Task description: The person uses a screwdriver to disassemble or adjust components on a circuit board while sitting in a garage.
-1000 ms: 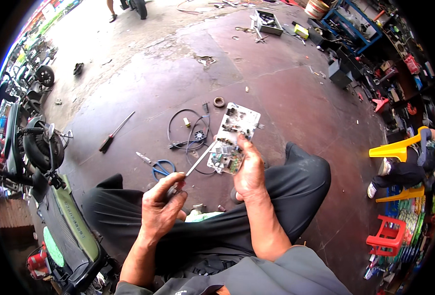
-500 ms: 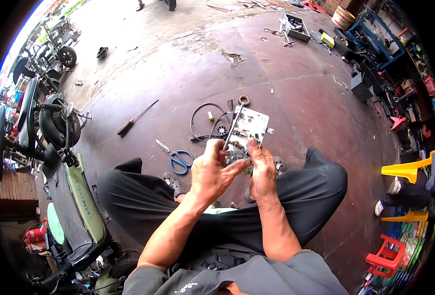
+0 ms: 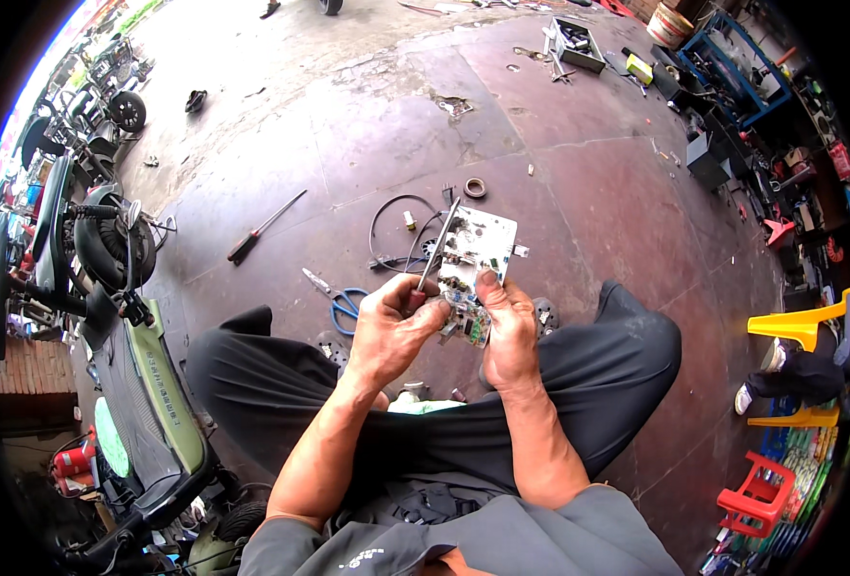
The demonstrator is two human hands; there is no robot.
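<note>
My left hand (image 3: pixel 392 331) grips a long metal tool (image 3: pixel 441 235), apparently a screwdriver, with a small red bit showing at the handle. Its shaft lies along the left side of a white circuit board (image 3: pixel 485 233) crowded with components at its lower end, where my left thumb rests. My right hand (image 3: pixel 510 341) holds that board by its right side, thumb on top. Around them on the floor are a black cable loop (image 3: pixel 379 227), a small fan partly hidden, a brown ring (image 3: pixel 475 188), blue-handled scissors (image 3: pixel 344 309) and another screwdriver (image 3: pixel 250 240).
My crossed legs (image 3: pixel 612 372) are below. Scooters (image 3: pixel 108 250) line the left. At right are a yellow chair (image 3: pixel 788 324) with a person's dark-trousered leg (image 3: pixel 800 377), a red stool (image 3: pixel 757 493) and a blue metal frame (image 3: pixel 747 67). A box of tools (image 3: pixel 581 46) lies further back.
My left hand has moved toward the board, its thumb now at the board's lower end, then pulled slightly left with the tool. The camera view has shifted, placing the surroundings further right in the picture.
</note>
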